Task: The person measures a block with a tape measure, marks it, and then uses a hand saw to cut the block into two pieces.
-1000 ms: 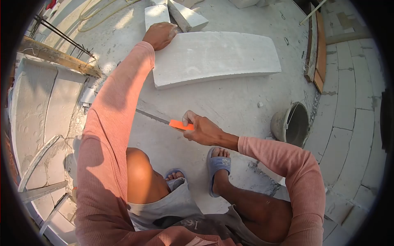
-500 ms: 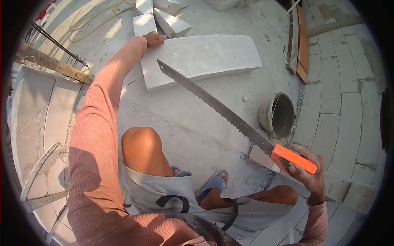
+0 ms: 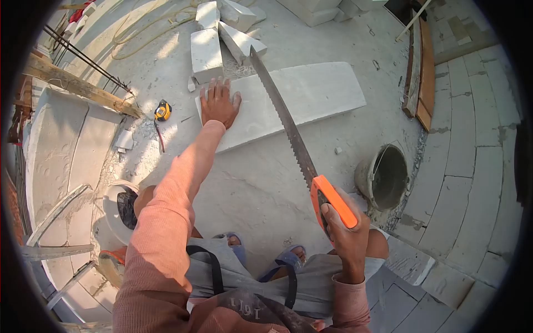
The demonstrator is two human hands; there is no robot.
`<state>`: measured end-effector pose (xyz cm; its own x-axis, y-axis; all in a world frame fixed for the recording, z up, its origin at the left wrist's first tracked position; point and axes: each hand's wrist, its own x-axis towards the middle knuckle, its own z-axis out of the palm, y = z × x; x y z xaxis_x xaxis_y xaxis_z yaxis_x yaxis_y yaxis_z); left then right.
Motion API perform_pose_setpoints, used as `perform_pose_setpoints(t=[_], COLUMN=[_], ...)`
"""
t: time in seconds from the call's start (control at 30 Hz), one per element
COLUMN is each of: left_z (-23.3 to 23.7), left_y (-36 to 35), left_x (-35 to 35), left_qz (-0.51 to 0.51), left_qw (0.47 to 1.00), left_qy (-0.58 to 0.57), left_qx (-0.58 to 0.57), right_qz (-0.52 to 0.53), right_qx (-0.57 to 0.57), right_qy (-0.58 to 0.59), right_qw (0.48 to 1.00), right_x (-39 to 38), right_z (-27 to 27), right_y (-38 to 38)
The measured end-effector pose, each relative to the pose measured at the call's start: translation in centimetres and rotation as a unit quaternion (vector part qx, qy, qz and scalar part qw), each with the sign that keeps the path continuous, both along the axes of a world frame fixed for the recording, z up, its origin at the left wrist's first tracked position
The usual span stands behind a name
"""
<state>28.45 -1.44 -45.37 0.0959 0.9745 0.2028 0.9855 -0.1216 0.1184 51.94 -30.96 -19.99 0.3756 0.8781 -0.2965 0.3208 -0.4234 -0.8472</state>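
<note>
A long white block (image 3: 311,89) lies flat on the dusty concrete floor. My left hand (image 3: 220,104) rests palm down on the block's left end, fingers apart and pointing away from me. In my right hand (image 3: 347,225) is the orange handle of a hand saw (image 3: 290,126). The toothed blade slants up and to the left from the handle, its tip near the far edge of the block and its teeth facing left. The blade passes over the block in the view; whether it touches the block I cannot tell.
Broken white blocks (image 3: 206,53) lie beyond the long block. A yellow tape measure (image 3: 162,111) is on the floor at left, near a wooden beam (image 3: 83,86). At right stand a bucket (image 3: 387,176) and a block wall (image 3: 463,161). A white bucket (image 3: 114,208) is at lower left.
My left hand has moved from the block's far left corner onto its top and spread its fingers. My right hand has brought the saw leftward, with the blade now steeper.
</note>
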Motion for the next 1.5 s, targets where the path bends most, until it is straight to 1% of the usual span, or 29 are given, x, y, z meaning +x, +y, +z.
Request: perform_pose_setpoints(t=[0.07,0.13,0.17,0.23,0.33,0.43,0.53,0.63,0.77,0.87,0.97,1.07,1.17,1.27,1.47,1.5], left_z=[0.3,0.1,0.0,1.0,1.4,1.7,1.4,0.5,0.6,1.2,0.5,0.1,-0.6,-0.6,-0.8,-0.6], left_y=[-1.5,-1.1,-1.4,-1.6,-1.7,-1.5,-1.7,-1.7,-1.5,-1.6,-1.4,-1.3,-1.0,-1.0,-1.0,-0.8], left_x=[-0.4,-0.6,-0.3,-0.1,-0.3,-0.3,-0.2,-0.5,-0.5,-0.1,-0.2,-0.3,-0.7,-0.8,-0.8,-0.9], left_qz=[0.017,0.053,0.068,0.082,0.089,0.088,0.083,0.077,0.072,0.086,0.088,0.084,0.072,0.077,0.076,0.074], left_qw=[1.0,0.998,0.997,0.997,0.995,0.995,0.995,0.997,0.997,0.995,0.996,0.996,0.997,0.997,0.997,0.997], left_qy=[-0.026,-0.026,-0.03,-0.012,-0.008,-0.016,-0.021,-0.018,-0.018,0.006,0.009,0.013,0.003,0.02,0.017,0.017], left_qx=[-0.004,0.016,0.022,-0.003,-0.035,-0.047,-0.041,-0.016,-0.011,-0.045,-0.026,-0.022,-0.004,-0.017,-0.02,-0.022], right_qz=[0.049,0.092,0.087,0.078,0.046,0.026,0.046,0.022,0.061,0.057,0.055,0.059,0.066,0.067,0.075,0.075], right_qx=[0.01,0.077,0.079,0.086,0.178,0.164,0.193,0.162,0.143,0.124,0.175,0.141,0.158,0.161,0.12,0.133], right_qy=[-0.021,-0.07,-0.098,-0.157,-0.222,-0.215,-0.137,-0.085,-0.105,-0.09,-0.073,-0.076,-0.081,-0.06,-0.066,-0.08], right_qw=[0.999,0.99,0.988,0.981,0.958,0.962,0.97,0.983,0.982,0.987,0.98,0.985,0.982,0.983,0.988,0.985], right_x=[-0.7,-1.6,-2.1,-3.3,-3.3,-3.0,-3.7,-3.3,-2.5,-2.8,-3.2,-3.5,-3.6,-3.7,-3.7,-3.6], right_z=[-0.5,-2.1,-2.6,-3.9,-7.4,-7.4,-7.1,-7.4,-8.4,-9.9,-10.7,-10.5,-11.1,-11.0,-9.4,-9.2], right_y=[1.6,4.2,5.4,8.2,10.8,11.7,10.1,6.9,4.3,3.7,3.9,4.0,4.2,4.0,2.8,1.9])
